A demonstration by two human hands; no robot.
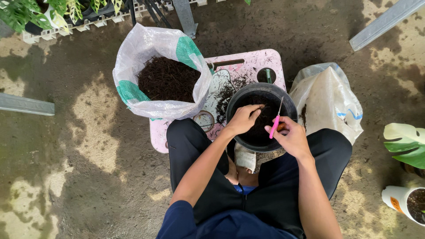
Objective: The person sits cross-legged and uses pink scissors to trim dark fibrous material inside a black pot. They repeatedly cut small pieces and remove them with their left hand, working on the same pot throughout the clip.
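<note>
I see the black pot [261,116] on the pink stool [248,66], just right of the open sack of dark mulch [161,73]. My left hand [242,119] reaches into the pot, fingers pinching soil; my right hand [290,136] at its near rim is closed around pink-handled scissors [276,119].

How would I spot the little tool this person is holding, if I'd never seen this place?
Start at the pink stool on the dirt floor, then the round black pot resting on it. Over the pot's dark soil, the right hand grips scissors: their bright pink handle and thin metal blades stand out from everything nearby.
</note>
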